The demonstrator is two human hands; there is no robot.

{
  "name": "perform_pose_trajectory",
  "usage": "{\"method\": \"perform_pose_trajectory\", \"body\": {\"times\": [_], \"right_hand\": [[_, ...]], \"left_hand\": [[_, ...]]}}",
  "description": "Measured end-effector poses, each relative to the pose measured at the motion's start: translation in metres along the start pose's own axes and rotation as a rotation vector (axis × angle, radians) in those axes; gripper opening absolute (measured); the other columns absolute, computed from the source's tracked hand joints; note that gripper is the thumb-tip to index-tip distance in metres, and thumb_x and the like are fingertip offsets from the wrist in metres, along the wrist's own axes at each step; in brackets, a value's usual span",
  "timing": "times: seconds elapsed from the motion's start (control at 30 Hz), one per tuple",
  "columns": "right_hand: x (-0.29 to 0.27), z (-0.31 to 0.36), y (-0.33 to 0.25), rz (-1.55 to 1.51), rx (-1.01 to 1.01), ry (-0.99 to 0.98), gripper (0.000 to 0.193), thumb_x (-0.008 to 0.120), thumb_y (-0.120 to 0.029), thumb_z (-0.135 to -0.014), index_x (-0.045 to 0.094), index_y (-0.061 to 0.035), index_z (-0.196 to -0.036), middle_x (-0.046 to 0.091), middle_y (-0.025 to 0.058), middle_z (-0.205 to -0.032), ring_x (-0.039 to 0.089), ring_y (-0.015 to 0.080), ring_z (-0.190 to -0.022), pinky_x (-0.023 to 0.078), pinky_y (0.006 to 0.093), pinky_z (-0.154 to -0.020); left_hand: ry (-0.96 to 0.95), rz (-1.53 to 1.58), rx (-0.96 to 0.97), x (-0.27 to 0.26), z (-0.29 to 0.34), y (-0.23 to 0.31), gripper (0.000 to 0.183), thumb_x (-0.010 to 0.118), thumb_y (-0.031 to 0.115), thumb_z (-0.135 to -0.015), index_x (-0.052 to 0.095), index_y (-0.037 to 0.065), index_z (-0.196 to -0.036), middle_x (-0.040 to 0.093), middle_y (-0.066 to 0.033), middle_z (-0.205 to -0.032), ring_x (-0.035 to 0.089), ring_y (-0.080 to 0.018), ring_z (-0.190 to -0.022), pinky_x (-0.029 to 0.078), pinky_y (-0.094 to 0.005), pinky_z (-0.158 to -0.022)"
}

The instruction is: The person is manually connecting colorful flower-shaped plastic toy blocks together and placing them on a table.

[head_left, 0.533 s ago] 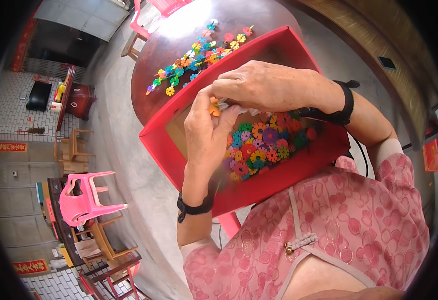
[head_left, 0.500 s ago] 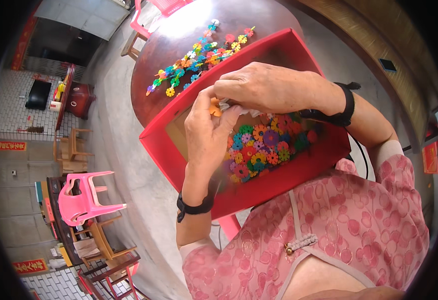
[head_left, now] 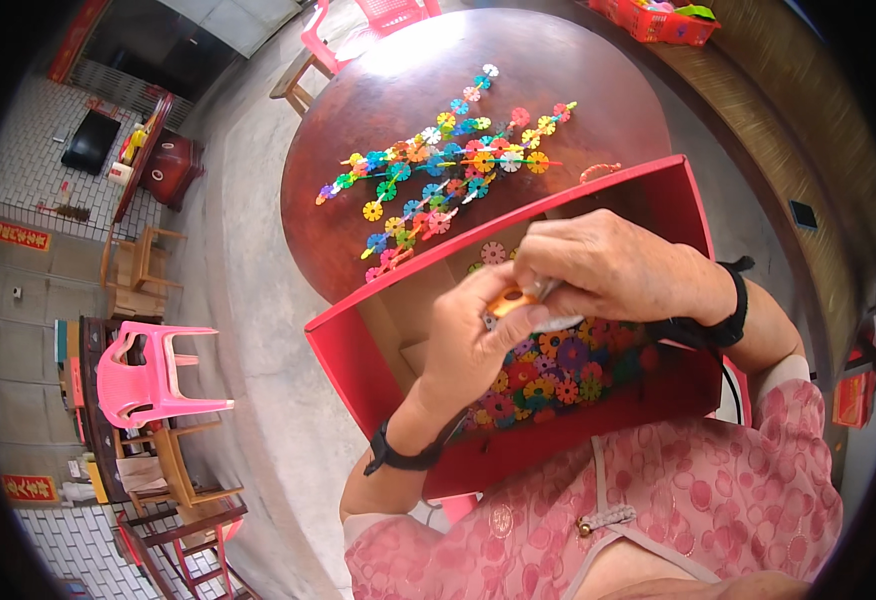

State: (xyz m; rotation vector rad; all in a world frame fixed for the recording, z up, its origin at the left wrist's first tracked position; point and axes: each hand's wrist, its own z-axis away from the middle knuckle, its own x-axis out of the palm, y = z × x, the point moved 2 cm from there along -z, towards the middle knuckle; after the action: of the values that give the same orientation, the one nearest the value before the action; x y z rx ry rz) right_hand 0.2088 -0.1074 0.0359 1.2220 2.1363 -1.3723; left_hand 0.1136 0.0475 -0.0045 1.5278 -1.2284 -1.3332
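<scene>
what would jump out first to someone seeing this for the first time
The left hand and right hand meet over a red box, pinching a small orange disc. Under them the box holds a heap of bright flower-shaped discs. Beyond it, a branching chain of joined discs sprawls across the round brown table.

Box [head_left: 378,350] of flower-shaped pieces [head_left: 558,365] on lap, before round table [head_left: 358,210]; joined chain [head_left: 438,165] on table behind box.

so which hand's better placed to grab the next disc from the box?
Probably left. The left hand sits directly over the discs in the red box, while the right hand is higher, pinching the orange piece.
</scene>
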Motion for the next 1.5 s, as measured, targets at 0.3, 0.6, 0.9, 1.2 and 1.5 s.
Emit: {"method": "perform_pose_trajectory", "body": {"times": [0.3,0.6,0.9,1.2,1.5], "right_hand": [[0.009,0.002,-0.015,-0.011,0.014,-0.043,0.037,0.069,-0.005,-0.072,0.047,-0.0027,-0.102,0.051,0.0137,-0.087,0.058,0.0327,-0.075,0.047,0.039,-0.062],[-0.004,0.008,-0.023,-0.143,0.053,-0.154,0.057,0.064,0.003,-0.074,0.042,-0.0026,-0.127,0.046,0.0136,-0.094,0.055,0.0318,-0.084,0.047,0.0403,-0.067],[-0.002,0.012,-0.031,0.067,0.068,-0.099,0.032,0.069,-0.016,-0.078,0.047,-0.0028,-0.097,0.055,0.0103,-0.079,0.061,0.0294,-0.07,0.049,0.038,-0.056],[0.012,0.016,-0.041,0.103,0.02,-0.389,0.018,0.059,-0.008,-0.079,0.047,-0.0037,-0.092,0.059,0.0095,-0.072,0.065,0.0264,-0.069,0.051,0.0356,-0.052],[-0.019,0.03,-0.055,-0.002,-0.017,-0.348,0.023,0.062,-0.008,-0.079,0.05,-0.0019,-0.098,0.051,0.0064,-0.062,0.06,0.0244,-0.058,0.047,0.034,-0.045]], "left_hand": [[0.012,-0.023,-0.007,-0.002,0.013,0.013,0.042,0.059,0.037,-0.092,0.062,-0.004,-0.101,0.062,-0.0134,-0.084,0.061,-0.0221,-0.075,0.048,-0.0308,-0.068],[-0.017,0.429,-0.191,0.0,0.018,0.015,0.038,0.052,0.03,-0.096,0.055,-0.005,-0.112,0.06,-0.0054,-0.091,0.056,-0.0094,-0.08,0.046,-0.0236,-0.071],[0.007,0.112,-0.107,0.008,0.022,0.027,0.035,0.069,0.004,-0.078,0.054,0.002,-0.109,0.06,-0.0062,-0.094,0.058,-0.0112,-0.085,0.048,-0.025,-0.076],[-0.208,-0.306,-0.03,0.014,0.022,0.04,0.029,0.07,0.007,-0.07,0.052,0.004,-0.093,0.059,-0.015,-0.081,0.061,-0.035,-0.075,0.051,-0.0391,-0.062],[-0.191,-0.654,-0.083,-0.019,0.046,0.041,0.032,0.078,0.017,-0.062,0.064,0.006,-0.088,0.064,-0.0093,-0.083,0.065,-0.0255,-0.074,0.054,-0.0337,-0.066]]}}
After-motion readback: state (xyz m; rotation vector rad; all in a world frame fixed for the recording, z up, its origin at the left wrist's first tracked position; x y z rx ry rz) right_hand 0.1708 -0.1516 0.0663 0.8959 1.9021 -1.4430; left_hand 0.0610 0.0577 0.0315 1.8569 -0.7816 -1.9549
